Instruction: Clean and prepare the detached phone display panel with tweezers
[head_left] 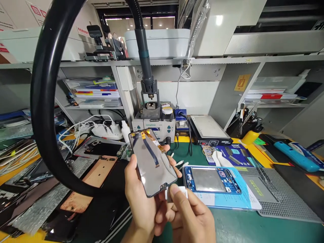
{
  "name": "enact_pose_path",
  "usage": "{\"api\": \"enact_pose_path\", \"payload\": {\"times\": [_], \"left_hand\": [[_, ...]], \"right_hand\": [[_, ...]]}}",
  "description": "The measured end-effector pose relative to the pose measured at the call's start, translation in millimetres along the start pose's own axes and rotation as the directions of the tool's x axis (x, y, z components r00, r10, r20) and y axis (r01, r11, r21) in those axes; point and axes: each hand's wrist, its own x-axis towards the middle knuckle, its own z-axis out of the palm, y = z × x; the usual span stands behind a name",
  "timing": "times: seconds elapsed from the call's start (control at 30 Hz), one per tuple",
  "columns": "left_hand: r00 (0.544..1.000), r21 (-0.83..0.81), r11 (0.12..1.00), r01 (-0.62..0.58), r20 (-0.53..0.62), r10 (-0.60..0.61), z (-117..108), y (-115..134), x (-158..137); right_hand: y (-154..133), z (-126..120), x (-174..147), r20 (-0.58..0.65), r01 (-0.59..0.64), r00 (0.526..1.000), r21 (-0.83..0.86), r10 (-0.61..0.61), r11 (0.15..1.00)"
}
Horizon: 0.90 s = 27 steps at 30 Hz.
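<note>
My left fingers [131, 167] wrap the phone screen [152, 172] by its long sides, its long axis slanting from far left to near right. My right fingers [175, 191] pinch a small white piece [183, 192] just beside the screen's near end; whether it touches, I can't tell.

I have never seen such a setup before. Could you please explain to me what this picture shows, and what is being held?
No robot here: these are a person's own bare hands, seen by a camera worn on the head, looking forward and down. The left hand holds a phone display panel, its back with a ribbon cable in view. The right hand pinches a small white piece at the panel's lower end; what it is, I cannot tell. To the right, an opened blue phone lies on a flat light-blue package on a green mat. The big black curve at left is a thick tube.
</note>
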Motion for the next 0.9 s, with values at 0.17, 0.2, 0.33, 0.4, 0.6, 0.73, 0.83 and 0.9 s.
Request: {"api": "enact_pose_path", "payload": {"times": [0.17,0.2,0.33,0.4,0.6,0.73,0.83,0.9], "left_hand": [[0.993,-0.048,0.992,0.12,0.022,-0.119,0,0,5],[0.99,-0.062,0.988,0.142,0.036,-0.14,-1,0,6],[0.98,-0.089,0.978,0.19,0.078,-0.183,-5,-1,8],[0.975,-0.128,0.969,0.213,0.093,-0.202,-8,0,8],[0.958,-0.164,0.947,0.275,0.131,-0.255,-11,1,11],[0.958,-0.167,0.949,0.269,0.15,-0.245,-12,1,13],[0.961,-0.155,0.952,0.263,0.126,-0.245,-12,2,12],[0.959,-0.154,0.949,0.274,0.11,-0.259,-11,2,12]], "right_hand": [[5,-9,4,0.036,0.043,0.998,-0.018,-0.042,0.999],[6,-10,5,0.047,0.04,0.998,-0.017,-0.04,0.999],[5,-8,4,0.057,0.039,0.998,-0.025,-0.038,0.999],[3,-3,2,0.024,0.04,0.999,-0.035,-0.039,0.999],[-2,6,-3,-0.041,0.022,0.999,-0.007,-0.022,1.0],[-4,7,-3,-0.058,0.027,0.998,-0.005,-0.028,1.0],[-5,8,-3,-0.043,0.004,0.999,0.009,-0.004,1.0],[-7,9,-4,-0.038,-0.013,0.999,0.026,0.014,1.0]]}}
